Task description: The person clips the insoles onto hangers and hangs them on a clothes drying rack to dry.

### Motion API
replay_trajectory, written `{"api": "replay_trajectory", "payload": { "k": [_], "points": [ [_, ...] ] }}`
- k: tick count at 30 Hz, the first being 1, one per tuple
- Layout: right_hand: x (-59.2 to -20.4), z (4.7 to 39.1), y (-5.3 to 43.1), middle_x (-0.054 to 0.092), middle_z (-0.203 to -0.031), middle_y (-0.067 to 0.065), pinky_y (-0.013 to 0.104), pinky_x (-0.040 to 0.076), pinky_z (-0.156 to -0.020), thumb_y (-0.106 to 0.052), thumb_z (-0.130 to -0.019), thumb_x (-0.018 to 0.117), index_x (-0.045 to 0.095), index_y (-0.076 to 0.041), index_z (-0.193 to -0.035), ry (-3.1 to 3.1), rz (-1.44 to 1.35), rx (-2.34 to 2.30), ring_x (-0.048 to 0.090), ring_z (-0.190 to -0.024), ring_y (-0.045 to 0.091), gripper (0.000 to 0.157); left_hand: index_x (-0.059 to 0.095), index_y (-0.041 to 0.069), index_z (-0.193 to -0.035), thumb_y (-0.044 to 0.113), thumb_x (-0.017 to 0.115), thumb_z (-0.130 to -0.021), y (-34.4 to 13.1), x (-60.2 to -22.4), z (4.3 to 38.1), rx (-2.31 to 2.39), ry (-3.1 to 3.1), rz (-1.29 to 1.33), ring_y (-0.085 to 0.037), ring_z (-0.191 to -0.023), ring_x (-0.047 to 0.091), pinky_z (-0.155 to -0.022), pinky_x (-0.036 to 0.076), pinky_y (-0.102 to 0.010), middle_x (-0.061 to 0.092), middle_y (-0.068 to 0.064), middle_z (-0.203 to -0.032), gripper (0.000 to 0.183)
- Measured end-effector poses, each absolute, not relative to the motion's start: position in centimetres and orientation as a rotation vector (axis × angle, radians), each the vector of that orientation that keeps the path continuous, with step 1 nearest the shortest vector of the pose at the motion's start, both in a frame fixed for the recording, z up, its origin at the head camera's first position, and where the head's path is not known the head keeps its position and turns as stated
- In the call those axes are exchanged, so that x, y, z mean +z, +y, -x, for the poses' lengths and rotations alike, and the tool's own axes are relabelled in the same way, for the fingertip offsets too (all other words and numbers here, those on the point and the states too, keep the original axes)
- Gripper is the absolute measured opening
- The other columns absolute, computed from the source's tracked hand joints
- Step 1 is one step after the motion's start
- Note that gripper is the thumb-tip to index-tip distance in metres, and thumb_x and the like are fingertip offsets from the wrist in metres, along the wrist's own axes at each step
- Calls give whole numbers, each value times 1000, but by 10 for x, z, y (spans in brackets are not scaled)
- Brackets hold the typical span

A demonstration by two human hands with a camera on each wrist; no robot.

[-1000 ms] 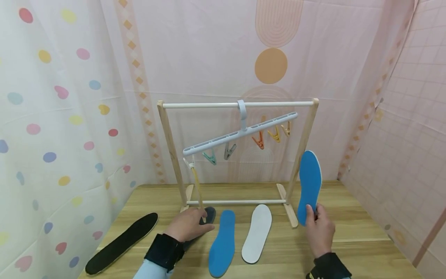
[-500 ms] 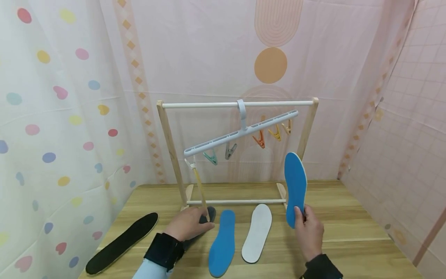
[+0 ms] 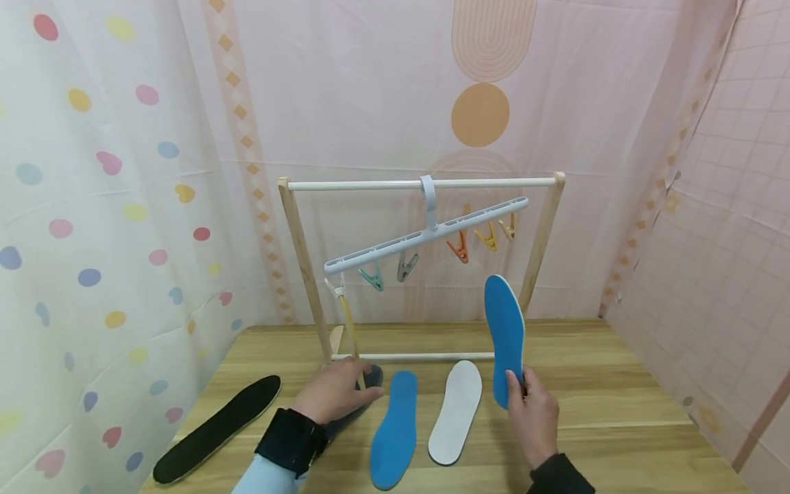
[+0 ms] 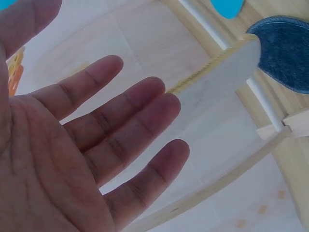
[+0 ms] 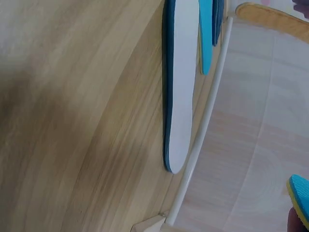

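Observation:
My right hand [image 3: 535, 417] grips a blue insole [image 3: 506, 336] by its lower end and holds it upright; only the insole's edge [image 5: 300, 195] and a fingertip show in the right wrist view. My left hand [image 3: 336, 391] is beside the lower end of a hanging insole [image 3: 350, 329], seen edge-on with a yellowish rim. In the left wrist view this insole's pale face [image 4: 219, 72] lies beyond my outstretched, spread fingers [image 4: 140, 125]. A white clip [image 3: 336, 291] holds its top at the low left end of a tilted grey-blue hanger [image 3: 426, 235].
The hanger hangs from a wooden rack's white bar [image 3: 352, 186], with green [image 3: 373, 277], grey [image 3: 407, 266], orange [image 3: 459, 247] and yellow clips [image 3: 487, 237] below it. On the table lie black [image 3: 216, 431], dark [image 3: 354, 412], blue [image 3: 395, 432] and white insoles [image 3: 455, 412].
My right hand has moved left with the blue insole, towards the middle of the rack. The hanging insole swung slightly right and back; my left hand has stayed almost in place.

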State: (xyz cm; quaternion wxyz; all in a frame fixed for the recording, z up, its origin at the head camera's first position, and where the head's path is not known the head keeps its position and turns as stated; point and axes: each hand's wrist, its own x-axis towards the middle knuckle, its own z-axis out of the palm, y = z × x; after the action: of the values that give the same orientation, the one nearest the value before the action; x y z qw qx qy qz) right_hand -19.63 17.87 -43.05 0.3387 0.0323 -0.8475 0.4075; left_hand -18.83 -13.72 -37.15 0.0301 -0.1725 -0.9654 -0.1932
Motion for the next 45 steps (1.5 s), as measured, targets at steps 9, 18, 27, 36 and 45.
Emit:
{"api": "replay_trajectory", "payload": {
  "k": [9,18,27,36,45],
  "points": [
    [-436,193,161,66,-81,12,39,51,-59,-15,-89,58,59,-2,-96,-2243,-171,1036,64,-69,22,15,59,8,-111,42,62,-82,-134,-353,189,-607,-2928,508,-14,-78,58,-67,47,-35,62,-5,-96,45],
    [-444,190,142,64,-73,4,30,48,-53,-12,-86,62,60,-6,-88,-2242,-272,1001,61,-62,13,7,60,8,-112,42,64,-81,-128,-335,192,-557,-2833,382,-20,-86,60,-69,48,-36,63,-9,-102,47],
    [-457,198,130,66,-75,2,29,48,-54,-10,-84,64,62,-8,-93,-2184,-354,994,62,-63,11,9,61,8,-108,46,62,-81,-118,-321,196,-482,-2720,222,-16,-65,58,-50,43,-27,64,-7,-88,46],
    [-460,201,120,65,-74,0,29,47,-54,-12,-86,63,63,-9,-94,-2191,-351,1011,62,-63,10,9,59,6,-110,49,57,-84,-115,-309,204,-485,-2607,93,-16,-55,54,-38,35,-26,64,-9,-87,51],
    [-462,200,114,64,-73,0,29,47,-54,-14,-87,61,62,-9,-94,-2213,-337,1025,61,-62,10,8,59,7,-113,51,54,-85,-108,-298,211,-499,-2551,67,-21,-70,61,-46,43,-29,65,-10,-95,53]
  ]
}}
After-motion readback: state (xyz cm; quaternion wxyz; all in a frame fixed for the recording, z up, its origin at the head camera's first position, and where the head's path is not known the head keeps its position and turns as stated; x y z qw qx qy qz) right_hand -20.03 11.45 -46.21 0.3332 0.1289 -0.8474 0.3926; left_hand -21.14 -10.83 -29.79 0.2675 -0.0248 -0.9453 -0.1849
